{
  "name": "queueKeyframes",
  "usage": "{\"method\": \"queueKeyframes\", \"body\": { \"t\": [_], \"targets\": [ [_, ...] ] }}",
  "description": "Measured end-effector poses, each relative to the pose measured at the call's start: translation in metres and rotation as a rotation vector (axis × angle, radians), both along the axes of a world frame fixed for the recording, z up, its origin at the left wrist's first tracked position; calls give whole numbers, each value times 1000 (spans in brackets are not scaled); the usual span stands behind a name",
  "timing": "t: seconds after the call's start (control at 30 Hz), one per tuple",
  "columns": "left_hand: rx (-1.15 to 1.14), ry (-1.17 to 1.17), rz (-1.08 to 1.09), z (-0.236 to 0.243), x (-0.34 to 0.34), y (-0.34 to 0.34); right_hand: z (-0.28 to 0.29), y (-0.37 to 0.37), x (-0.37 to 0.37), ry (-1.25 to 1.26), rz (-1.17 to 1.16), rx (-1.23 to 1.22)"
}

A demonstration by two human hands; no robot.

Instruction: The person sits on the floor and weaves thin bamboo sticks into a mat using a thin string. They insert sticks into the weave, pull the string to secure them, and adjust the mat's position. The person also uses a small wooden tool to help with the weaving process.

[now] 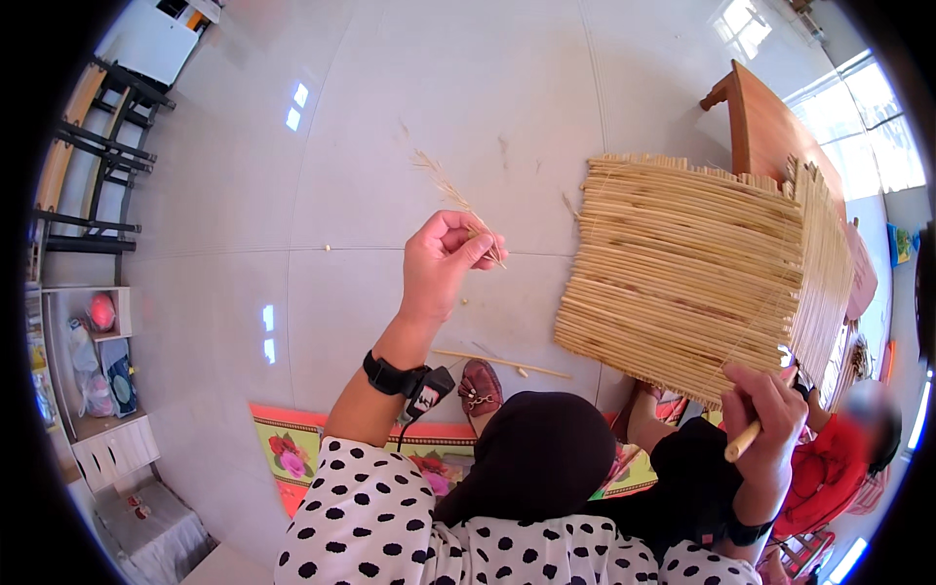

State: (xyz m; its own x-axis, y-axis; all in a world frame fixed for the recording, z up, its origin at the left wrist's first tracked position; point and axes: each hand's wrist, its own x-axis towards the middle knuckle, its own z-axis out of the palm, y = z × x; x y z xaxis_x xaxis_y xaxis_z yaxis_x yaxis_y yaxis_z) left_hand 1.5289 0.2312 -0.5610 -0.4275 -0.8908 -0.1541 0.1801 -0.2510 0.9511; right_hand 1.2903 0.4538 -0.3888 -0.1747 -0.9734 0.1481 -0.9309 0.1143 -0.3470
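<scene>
My left hand [450, 261], raised over the tiled floor in front of me, is closed in a pinch on a dry, feathery plant sprig [441, 181]. The sprig's thin tip points away from me, and a short end pokes out below my fingers. To the right, my right hand [768, 405] is wrapped round a pale reed stalk [743, 442], whose cut end sticks out toward me. That hand is at the near right corner of a large mat of reed stalks [682, 263], laid side by side. Whether the hand touches the mat, I cannot tell.
A loose reed stalk [517, 366] and small bits lie on the floor near my shoe [479, 392]. A floral mat [283, 468] lies beneath my feet. A wooden table [780, 122] stands behind the reed mat. Someone in red [819, 478] sits at right. Shelves [107, 429] stand at left.
</scene>
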Motion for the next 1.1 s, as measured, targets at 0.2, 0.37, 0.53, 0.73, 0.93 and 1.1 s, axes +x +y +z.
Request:
{"method": "queueKeyframes", "body": {
  "t": [0.2,0.37,0.53,0.73,0.93,1.1],
  "targets": [
    [-98,86,-123,87,-13,36,7,11,8,-127,-45,-162],
    [-296,158,-241,143,-23,72,9,20,18,-319,-84,-285],
    [-318,203,-354,194,-28,109,28,29,39,-756,-167,-213],
    [-495,165,-276,228,-39,132,50,27,63,-1137,14,-252],
    [-520,136,-224,238,-61,137,44,18,64,-1436,-1,-315],
    [-695,-22,-130,224,-77,133,41,14,50,-1417,13,-289]
  ]
}}
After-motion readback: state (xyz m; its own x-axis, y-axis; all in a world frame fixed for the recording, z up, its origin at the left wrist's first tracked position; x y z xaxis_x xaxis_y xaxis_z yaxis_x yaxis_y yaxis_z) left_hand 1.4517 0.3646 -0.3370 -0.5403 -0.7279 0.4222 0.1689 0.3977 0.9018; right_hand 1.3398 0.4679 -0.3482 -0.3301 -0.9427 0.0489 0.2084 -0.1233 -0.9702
